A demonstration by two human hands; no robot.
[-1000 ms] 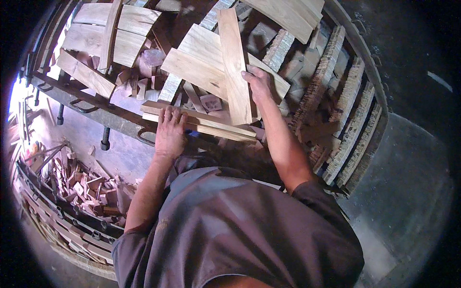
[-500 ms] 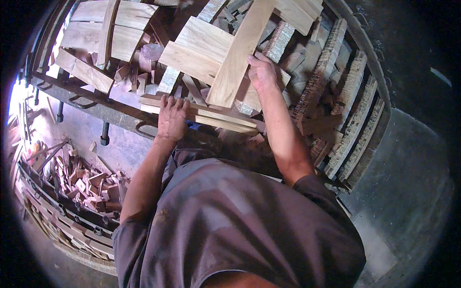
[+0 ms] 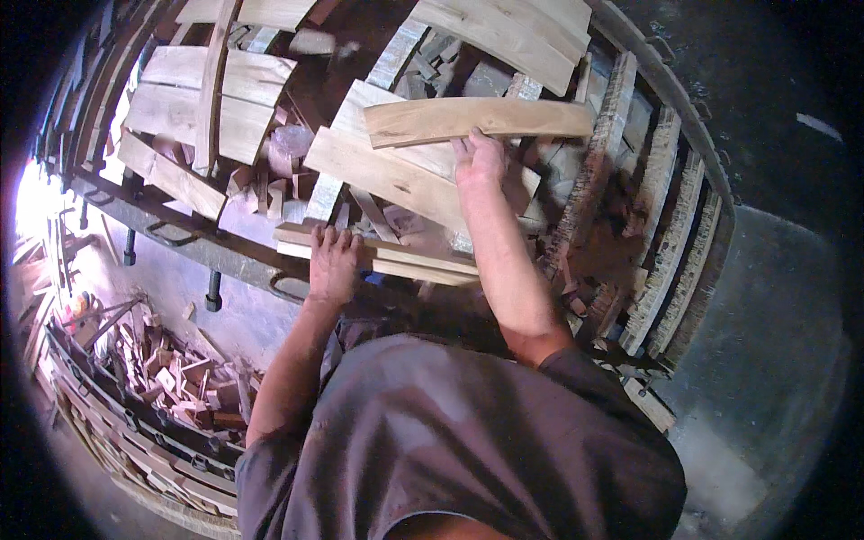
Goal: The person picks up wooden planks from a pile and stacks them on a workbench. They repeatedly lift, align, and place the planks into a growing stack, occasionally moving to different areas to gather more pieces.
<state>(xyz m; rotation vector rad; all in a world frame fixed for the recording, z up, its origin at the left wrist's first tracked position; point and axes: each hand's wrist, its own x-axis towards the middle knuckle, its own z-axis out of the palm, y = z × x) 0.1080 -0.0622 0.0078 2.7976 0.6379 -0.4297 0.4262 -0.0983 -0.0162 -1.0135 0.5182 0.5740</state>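
My right hand [image 3: 481,160] grips the near edge of a pale wooden board [image 3: 531,117], its thumb along the near side and its other fingers partly hidden. The board lies crosswise over wider light planks [image 3: 382,175]. Closer to my body, my left hand [image 3: 335,266] is curled over narrow wooden strips [image 3: 418,263] stacked together, fingers on their upper side. The right ends of these strips reach toward my right forearm.
Rough slatted bars [image 3: 661,229] run along the right of the metal frame [image 3: 225,236]. Offcuts [image 3: 286,148] lie between the planks. At the lower left is a bin of scrap wood [image 3: 180,373]. More wide planks [image 3: 508,36] rest at the far side.
The board in my right hand has turned from a steep slant to nearly crosswise and moved farther away. My left hand stays on the strips. The whole view has shifted slightly.
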